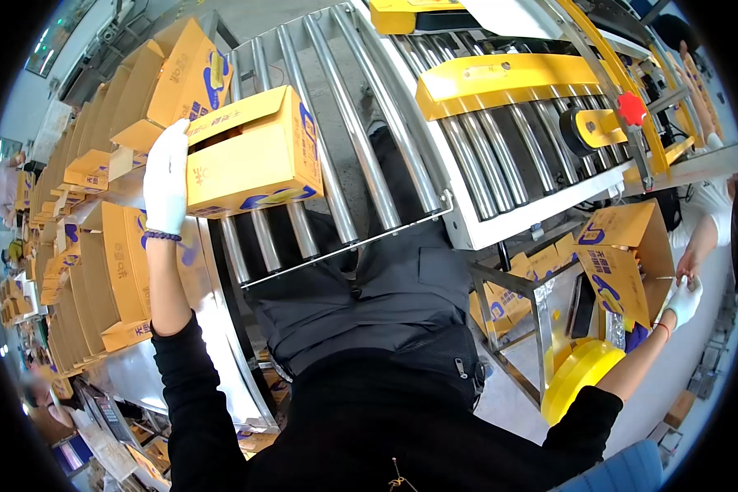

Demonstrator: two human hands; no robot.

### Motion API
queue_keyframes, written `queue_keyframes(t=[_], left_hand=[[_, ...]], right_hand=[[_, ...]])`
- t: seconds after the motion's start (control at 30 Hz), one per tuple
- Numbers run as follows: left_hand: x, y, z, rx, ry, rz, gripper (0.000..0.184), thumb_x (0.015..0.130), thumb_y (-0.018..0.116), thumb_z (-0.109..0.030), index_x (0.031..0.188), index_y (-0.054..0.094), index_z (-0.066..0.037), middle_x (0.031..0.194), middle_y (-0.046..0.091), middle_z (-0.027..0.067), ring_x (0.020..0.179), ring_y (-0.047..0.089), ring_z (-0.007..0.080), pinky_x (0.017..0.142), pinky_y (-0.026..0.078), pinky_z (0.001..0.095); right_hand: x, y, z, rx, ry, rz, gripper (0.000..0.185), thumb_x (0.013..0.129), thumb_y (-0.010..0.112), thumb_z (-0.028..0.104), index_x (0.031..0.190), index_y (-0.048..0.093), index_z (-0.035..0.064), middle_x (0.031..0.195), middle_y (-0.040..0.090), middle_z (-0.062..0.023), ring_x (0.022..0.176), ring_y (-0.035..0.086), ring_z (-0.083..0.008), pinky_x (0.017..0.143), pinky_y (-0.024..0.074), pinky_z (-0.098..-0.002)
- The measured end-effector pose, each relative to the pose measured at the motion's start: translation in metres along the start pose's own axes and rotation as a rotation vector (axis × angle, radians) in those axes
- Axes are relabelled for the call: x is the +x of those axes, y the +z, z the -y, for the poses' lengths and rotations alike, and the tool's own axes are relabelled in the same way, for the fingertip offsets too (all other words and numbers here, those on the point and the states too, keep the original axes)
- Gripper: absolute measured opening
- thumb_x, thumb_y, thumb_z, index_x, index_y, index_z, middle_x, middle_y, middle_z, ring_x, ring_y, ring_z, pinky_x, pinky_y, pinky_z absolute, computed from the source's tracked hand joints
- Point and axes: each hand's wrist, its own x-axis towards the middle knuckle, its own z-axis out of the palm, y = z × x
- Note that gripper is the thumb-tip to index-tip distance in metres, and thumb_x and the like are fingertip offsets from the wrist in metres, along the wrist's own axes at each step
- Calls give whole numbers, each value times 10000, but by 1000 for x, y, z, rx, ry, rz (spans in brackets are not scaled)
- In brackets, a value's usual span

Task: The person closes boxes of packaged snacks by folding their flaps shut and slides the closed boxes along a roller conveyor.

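Observation:
My left hand [166,179], in a white glove, grips the left end of a yellow cardboard carton [254,166] with blue print. The carton rests on the metal rollers, its top flaps partly folded in with a dark gap between them. Out to the right, my right hand [682,303], also gloved, is closed at the edge of a second carton [617,262], which is open and tilted. Its fingertips are small and partly hidden in this view. Another person's bare hand [690,261] is right beside my right hand.
Nested open cartons [123,266] line the left side. In front is the roller conveyor [336,123], joined to a yellow-guarded machine [508,78] with a red knob [630,108]. A yellow round stool [582,377] and a metal frame [541,328] stand at lower right.

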Motion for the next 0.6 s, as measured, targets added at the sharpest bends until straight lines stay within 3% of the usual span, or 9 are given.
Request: queue_keyframes(t=[0.1,0.13,0.2,0.27,0.3,0.4,0.5,0.6], left_hand=[[0,-1,4,-31,10,21,359,1093,501,-211,1374,624,-23,1397,626,138,1305,564,263,1153,394,364],[-1,-1,17,2,57,21,365,1094,495,-202,1376,619,-7,1403,625,134,1311,564,265,1165,384,366],[2,3,10,-159,-68,63,400,1097,452,-197,1393,592,33,1438,600,147,1354,535,255,1190,360,365],[0,2,36,28,98,84,425,1111,413,-214,1421,565,34,1485,563,149,1373,520,262,1196,352,365],[3,6,41,-92,-64,88,437,1122,395,-226,1435,545,40,1491,558,153,1376,519,274,1195,353,369],[3,8,81,-54,93,90,448,1136,383,-242,1448,521,48,1506,541,159,1393,502,277,1199,346,366],[5,9,72,-76,65,88,445,1138,388,-240,1452,515,48,1511,533,163,1404,488,275,1196,345,365],[6,9,63,-53,-33,92,436,1134,400,-242,1438,535,40,1492,551,158,1384,507,277,1191,355,366]], right_hand=[[3,-1,-28,91,82,-32,309,927,759,98,1222,685,48,1092,745,-94,984,688,-171,902,564,-323],[-6,-1,-27,369,101,-14,283,906,780,114,1182,726,85,1082,745,-71,978,677,-178,903,559,-325],[-42,-47,76,274,104,-9,142,918,771,212,1035,808,143,1087,752,-62,982,680,-189,917,546,-339],[-61,-57,136,-26,116,-82,138,901,759,204,1022,820,181,1054,763,-47,964,699,-196,911,541,-334],[-61,-52,130,75,133,-120,162,888,749,135,1033,818,160,1023,767,-54,954,701,-184,891,548,-332],[-58,-33,112,706,271,-281,161,942,704,20,1079,751,-48,947,746,-110,738,703,-151,670,586,-263],[-79,-55,184,1067,423,-141,227,988,690,90,1185,705,-22,1068,731,-88,882,705,-149,762,596,-262],[-139,-64,272,1375,494,197,278,1028,648,149,1264,630,3,1143,694,-72,961,676,-149,799,573,-252]])
